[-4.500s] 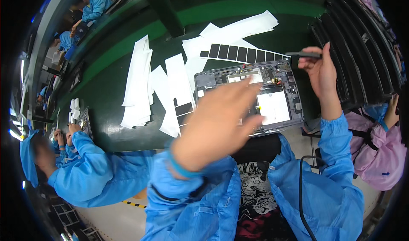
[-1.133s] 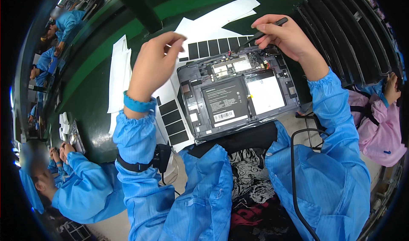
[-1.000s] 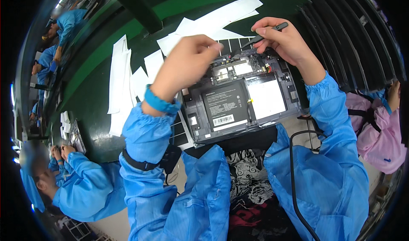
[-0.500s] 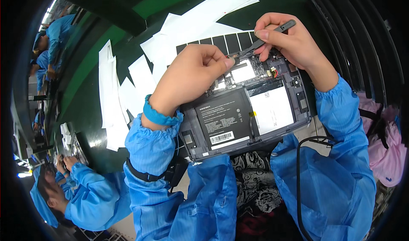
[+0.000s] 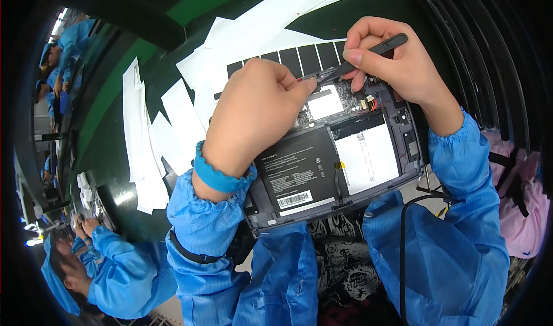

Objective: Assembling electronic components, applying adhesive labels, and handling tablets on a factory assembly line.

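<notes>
An opened tablet-like device (image 5: 406,159) lies in front of me, its inside facing up. It has a black battery (image 5: 296,179), a white-covered panel (image 5: 368,153) and a circuit board (image 5: 351,98) along the far side. My right hand (image 5: 397,58) grips dark tweezers (image 5: 385,45), whose tips reach the far edge of the board near my left fingertips. My left hand (image 5: 250,104) bends over the device's far left part, thumb and fingers pinched at that same edge. Whatever lies between them is hidden.
White paper strips (image 5: 141,141) and a sheet of black rectangles (image 5: 309,58) lie on the dark green table (image 5: 118,196). Black rails (image 5: 461,55) run along the right. A black cable (image 5: 402,239) hangs by my right sleeve. A co-worker in blue (image 5: 124,268) sits at left.
The view has shifted slightly. The tweezers lie at a flatter angle, their tips still by the board's far edge. My left hand stays pinched there and covers more of the device's left side.
</notes>
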`<state>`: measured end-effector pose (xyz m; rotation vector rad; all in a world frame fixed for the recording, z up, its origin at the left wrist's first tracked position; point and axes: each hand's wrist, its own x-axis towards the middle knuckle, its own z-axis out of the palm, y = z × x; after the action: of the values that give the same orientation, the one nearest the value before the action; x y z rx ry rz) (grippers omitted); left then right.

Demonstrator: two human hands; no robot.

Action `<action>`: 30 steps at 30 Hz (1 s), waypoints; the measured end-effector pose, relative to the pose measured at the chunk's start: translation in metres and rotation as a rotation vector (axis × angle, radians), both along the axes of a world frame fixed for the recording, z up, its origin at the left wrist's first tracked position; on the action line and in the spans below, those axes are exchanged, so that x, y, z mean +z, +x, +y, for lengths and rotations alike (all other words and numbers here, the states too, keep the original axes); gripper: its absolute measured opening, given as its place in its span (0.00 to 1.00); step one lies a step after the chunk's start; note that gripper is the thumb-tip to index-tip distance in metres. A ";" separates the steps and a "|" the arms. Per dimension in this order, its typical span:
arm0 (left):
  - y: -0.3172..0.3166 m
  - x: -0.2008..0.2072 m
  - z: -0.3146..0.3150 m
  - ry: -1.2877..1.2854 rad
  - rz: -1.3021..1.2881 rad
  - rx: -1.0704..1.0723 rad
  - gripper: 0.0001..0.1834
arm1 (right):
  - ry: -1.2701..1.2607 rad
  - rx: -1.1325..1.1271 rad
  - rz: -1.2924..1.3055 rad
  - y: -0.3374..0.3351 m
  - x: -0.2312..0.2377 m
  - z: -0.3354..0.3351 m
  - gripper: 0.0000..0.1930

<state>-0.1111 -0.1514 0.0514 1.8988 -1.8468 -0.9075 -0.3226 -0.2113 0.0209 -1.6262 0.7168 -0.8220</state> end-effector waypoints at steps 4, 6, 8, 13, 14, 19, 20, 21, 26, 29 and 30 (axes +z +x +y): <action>0.000 0.002 0.001 0.003 -0.039 0.012 0.19 | -0.020 0.003 0.000 0.003 0.001 0.001 0.07; 0.001 -0.001 0.002 -0.033 -0.027 0.028 0.19 | -0.023 0.000 0.014 0.003 0.002 0.003 0.07; -0.001 -0.001 0.002 -0.038 -0.034 0.029 0.18 | -0.025 -0.006 0.031 0.002 0.002 0.004 0.07; -0.002 -0.001 0.002 -0.055 -0.049 0.033 0.18 | -0.030 -0.007 0.042 0.001 0.004 0.004 0.07; -0.002 0.000 0.001 -0.046 -0.064 0.040 0.18 | -0.031 -0.007 0.042 0.002 0.005 0.004 0.07; -0.002 -0.005 0.003 -0.142 -0.119 0.011 0.17 | -0.018 0.018 0.033 0.004 0.005 0.005 0.07; -0.002 -0.005 0.001 -0.116 -0.105 0.018 0.16 | -0.031 0.016 0.013 0.003 0.003 0.004 0.07; -0.001 -0.005 0.001 -0.088 -0.096 0.026 0.16 | -0.034 0.020 0.017 0.003 0.004 0.004 0.07; -0.001 0.004 -0.003 -0.006 -0.090 0.063 0.18 | -0.021 0.007 0.056 0.003 0.006 0.005 0.07; 0.001 0.006 -0.005 0.024 -0.097 0.065 0.20 | -0.013 0.011 0.050 0.002 0.004 0.004 0.07; 0.003 0.007 -0.006 0.040 -0.112 0.065 0.22 | -0.015 0.012 0.051 0.003 0.004 0.004 0.07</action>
<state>-0.1085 -0.1570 0.0582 2.0603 -1.8297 -0.8385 -0.3199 -0.2078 0.0247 -1.6683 0.7374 -0.7809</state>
